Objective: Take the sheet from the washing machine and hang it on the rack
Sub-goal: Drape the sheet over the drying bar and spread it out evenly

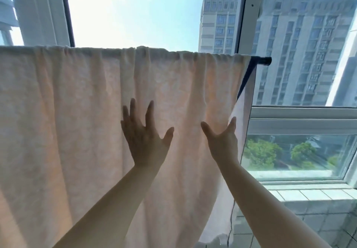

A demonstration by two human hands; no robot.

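Both of my forearms reach up from the bottom of the view toward the sheet (pixel 77 122), which hangs over the rack (pixel 264 61) in front of the window (pixel 301 151). My left hand (pixel 144 137) lies flat against the cloth near the middle, fingers straight and spread wide, thumb out to the right. My right hand (pixel 224 141) is just beside it, nearer the sheet's right edge, with the thumb stretched left and the forefinger pointing up along a loose flap of fabric; its other fingers are hidden behind that flap, so I cannot tell whether they pinch it. The two hands are a little apart, and neither is closed into a fist. The pale, peach-tinted sheet is bunched in soft pleats along the dark rod, whose bare end sticks out past the cloth on the right. Beyond the glass stand tall grey buildings (pixel 309 45) and green trees (pixel 270 153), with a tiled sill (pixel 309 193) below.
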